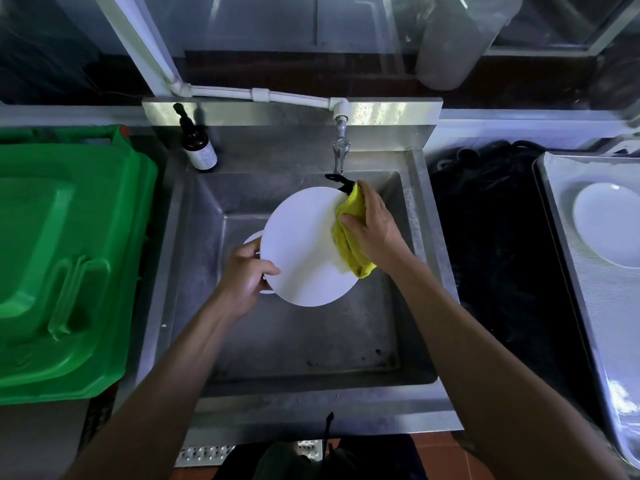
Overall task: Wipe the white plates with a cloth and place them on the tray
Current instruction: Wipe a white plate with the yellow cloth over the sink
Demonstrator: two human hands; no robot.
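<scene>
Over the steel sink (419, 258) I hold a round white plate (301, 251), tilted toward me. My left hand (246, 275) grips its left rim. My right hand (372, 226) presses a folded yellow cloth (349, 240) against the plate's right edge; a black loop hangs from the cloth's top. The rim of another white plate (252, 237) peeks out behind my left hand, lower in the sink. At the far right a metal tray (568, 271) carries one white plate (609, 223).
A tap (341, 150) hangs above the sink's back edge, just beyond the cloth. A dark pump bottle (199, 147) stands at the sink's back left corner. A green plastic bin lid (65, 258) fills the left. Dark tangled material (491, 244) lies between sink and tray.
</scene>
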